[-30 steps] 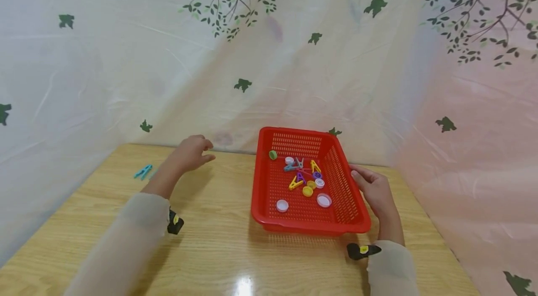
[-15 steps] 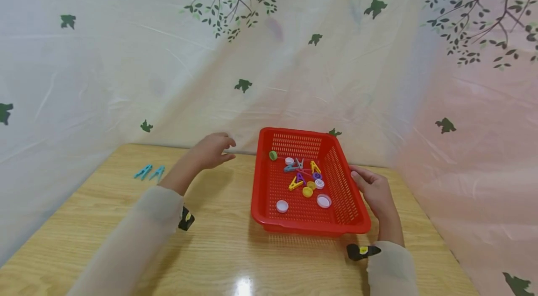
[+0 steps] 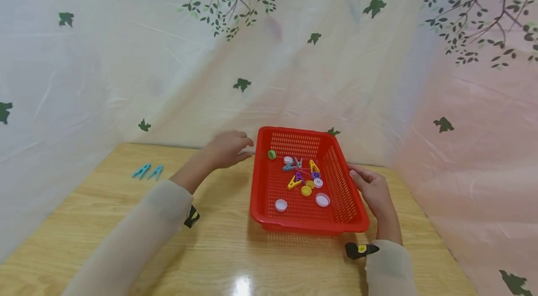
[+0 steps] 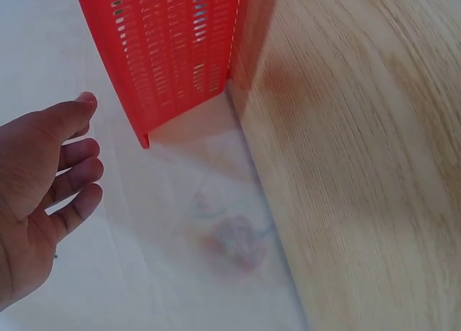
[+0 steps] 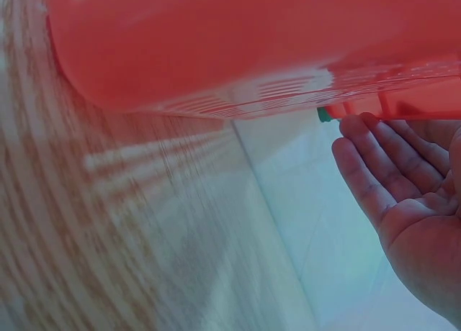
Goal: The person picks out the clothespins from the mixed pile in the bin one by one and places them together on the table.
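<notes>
A red slotted plastic basket (image 3: 256, 193) sits on the table in the head view. Inside lie clothespins, such as a yellow clothespin (image 3: 294, 182) and a purple clothespin (image 3: 299, 177), and bottle caps, among them a green cap (image 3: 272, 154) and a white cap (image 3: 280, 205). My right hand (image 3: 371, 188) grips the right rim, thumb above and fingers beneath it. Just off the left rim hovers my left hand (image 3: 229, 149). The left wrist view shows that left hand (image 4: 43, 180) with loosely bent fingers and nothing in them, beside the basket wall (image 4: 166, 50).
Two blue clothespins, a left clothespin (image 3: 141, 171) and a right clothespin (image 3: 155, 172), lie on the wooden table (image 3: 210, 249) at the left. A pale curtain (image 3: 189, 76) printed with leaves and branches hangs behind the table.
My left hand has moved right, from near the blue clothespins to the basket's left rim, uncovering the second clothespin. The right hand and the basket have stayed in place.
</notes>
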The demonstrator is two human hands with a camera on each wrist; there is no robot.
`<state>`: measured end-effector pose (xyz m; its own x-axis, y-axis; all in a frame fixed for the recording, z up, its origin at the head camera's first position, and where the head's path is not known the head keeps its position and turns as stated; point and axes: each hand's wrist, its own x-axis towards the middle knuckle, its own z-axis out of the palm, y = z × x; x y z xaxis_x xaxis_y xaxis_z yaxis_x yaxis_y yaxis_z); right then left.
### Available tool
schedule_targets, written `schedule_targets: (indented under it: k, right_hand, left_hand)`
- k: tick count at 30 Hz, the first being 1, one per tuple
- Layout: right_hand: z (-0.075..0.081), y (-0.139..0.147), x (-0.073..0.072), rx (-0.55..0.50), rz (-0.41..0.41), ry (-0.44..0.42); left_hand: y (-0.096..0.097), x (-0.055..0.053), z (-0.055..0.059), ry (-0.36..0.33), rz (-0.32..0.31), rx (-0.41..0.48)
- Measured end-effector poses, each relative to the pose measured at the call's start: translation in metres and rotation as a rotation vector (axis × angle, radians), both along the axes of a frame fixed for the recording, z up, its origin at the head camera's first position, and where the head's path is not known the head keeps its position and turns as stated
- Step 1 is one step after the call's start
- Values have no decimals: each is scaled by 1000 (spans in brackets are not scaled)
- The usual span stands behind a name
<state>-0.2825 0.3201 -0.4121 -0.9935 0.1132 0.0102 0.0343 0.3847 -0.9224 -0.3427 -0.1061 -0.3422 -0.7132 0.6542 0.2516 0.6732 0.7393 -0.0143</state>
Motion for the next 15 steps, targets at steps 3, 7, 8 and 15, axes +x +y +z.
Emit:
schedule_targets:
  k: [3,7,8,15]
  right_hand:
    - [0,0,0,-2,5,2]
    - [0,-1,0,-8,6,3]
    - [0,-1,0,-8,5,4]
    - [-1,1,0,-15,3,7]
  left_hand:
    - [10,0,2,-11,3,-28]
    - [23,1,5,-60,4,-40]
    - [26,1,6,-69,2,-43]
    - [46,-1,3,-55,-59,-53]
